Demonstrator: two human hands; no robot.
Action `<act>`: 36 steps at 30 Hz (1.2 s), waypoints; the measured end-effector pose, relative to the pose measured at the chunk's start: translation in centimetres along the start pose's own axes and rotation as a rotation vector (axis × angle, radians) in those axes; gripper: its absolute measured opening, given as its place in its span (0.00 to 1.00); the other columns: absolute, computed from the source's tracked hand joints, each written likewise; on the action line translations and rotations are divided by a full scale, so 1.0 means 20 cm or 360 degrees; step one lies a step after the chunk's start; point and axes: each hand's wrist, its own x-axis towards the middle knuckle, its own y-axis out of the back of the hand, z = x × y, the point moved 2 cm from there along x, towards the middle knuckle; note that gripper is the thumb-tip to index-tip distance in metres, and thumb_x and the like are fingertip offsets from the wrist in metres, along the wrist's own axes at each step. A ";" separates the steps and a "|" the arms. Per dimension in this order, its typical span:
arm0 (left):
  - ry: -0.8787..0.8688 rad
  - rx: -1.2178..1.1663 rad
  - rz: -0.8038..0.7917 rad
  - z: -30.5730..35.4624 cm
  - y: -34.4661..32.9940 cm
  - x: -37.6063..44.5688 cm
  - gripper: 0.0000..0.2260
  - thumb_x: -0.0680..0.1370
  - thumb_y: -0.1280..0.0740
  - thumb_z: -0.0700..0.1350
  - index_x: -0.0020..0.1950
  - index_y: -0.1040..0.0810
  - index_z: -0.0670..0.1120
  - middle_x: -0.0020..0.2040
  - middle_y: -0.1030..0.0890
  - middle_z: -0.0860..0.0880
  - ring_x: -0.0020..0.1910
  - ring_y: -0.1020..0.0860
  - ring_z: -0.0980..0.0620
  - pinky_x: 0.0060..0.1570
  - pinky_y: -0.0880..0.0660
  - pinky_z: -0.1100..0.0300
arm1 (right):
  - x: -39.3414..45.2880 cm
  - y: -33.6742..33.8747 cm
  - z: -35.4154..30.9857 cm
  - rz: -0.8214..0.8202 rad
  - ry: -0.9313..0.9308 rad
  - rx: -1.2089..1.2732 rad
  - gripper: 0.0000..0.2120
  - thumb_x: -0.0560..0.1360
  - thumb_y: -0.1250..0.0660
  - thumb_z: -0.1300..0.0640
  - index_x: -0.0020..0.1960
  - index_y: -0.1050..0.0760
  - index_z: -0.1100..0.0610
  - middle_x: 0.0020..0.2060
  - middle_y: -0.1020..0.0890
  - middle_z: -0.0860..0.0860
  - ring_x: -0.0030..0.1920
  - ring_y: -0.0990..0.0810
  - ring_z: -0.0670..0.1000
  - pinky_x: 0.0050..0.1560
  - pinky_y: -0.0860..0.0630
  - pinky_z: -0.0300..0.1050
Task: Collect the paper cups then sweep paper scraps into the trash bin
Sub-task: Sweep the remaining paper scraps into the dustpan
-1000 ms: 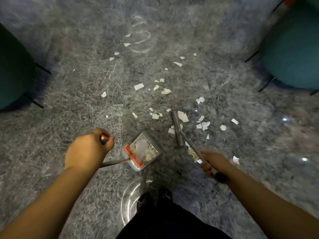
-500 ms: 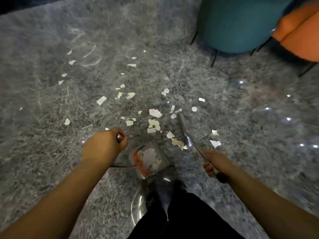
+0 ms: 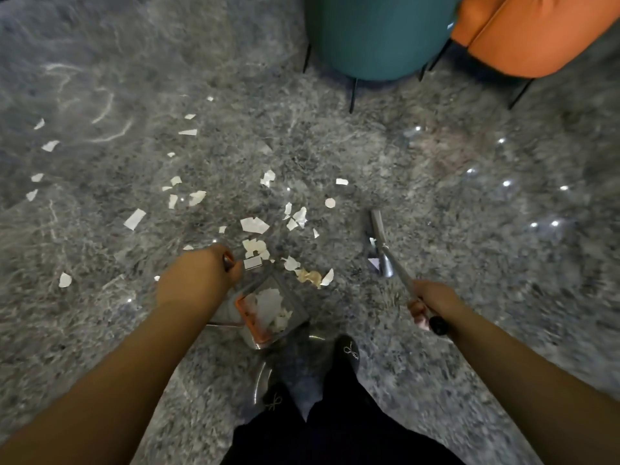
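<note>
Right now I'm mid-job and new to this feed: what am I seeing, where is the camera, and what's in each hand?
No machine here: a person's two bare hands, filmed by one wide-angle camera on their head, looking down. The left hand grips the handle of a dustpan that already holds paper. The right hand grips a broom handle, its head down on the grey floor. White paper scraps lie scattered ahead. A teal chair and an orange seat stand beyond.
</note>
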 end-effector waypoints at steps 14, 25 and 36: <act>0.0051 0.0154 0.0086 0.02 0.02 0.10 0.11 0.75 0.29 0.55 0.46 0.20 0.48 0.25 0.32 0.52 0.27 0.31 0.47 0.25 0.39 0.62 | 0.32 0.05 -0.20 0.0098 -0.0169 -0.0376 0.09 0.78 0.52 0.67 0.47 0.33 0.62 0.29 0.31 0.55 0.15 0.33 0.47 0.20 0.35 0.33; 0.0040 0.0168 0.0128 0.04 0.00 0.08 0.09 0.75 0.30 0.54 0.45 0.19 0.48 0.28 0.24 0.48 0.29 0.24 0.44 0.26 0.39 0.62 | 0.03 -0.38 -0.01 -0.0347 -0.0238 -0.0635 0.10 0.80 0.51 0.66 0.52 0.31 0.60 0.26 0.33 0.54 0.19 0.35 0.48 0.20 0.37 0.34; 0.0148 -0.0010 0.0120 -0.14 0.00 -0.05 0.09 0.75 0.29 0.54 0.45 0.21 0.48 0.25 0.32 0.54 0.26 0.31 0.49 0.26 0.39 0.62 | -0.10 -0.53 0.01 -0.0415 -0.0273 -0.0498 0.19 0.81 0.47 0.64 0.72 0.36 0.61 0.28 0.34 0.53 0.15 0.36 0.45 0.19 0.39 0.31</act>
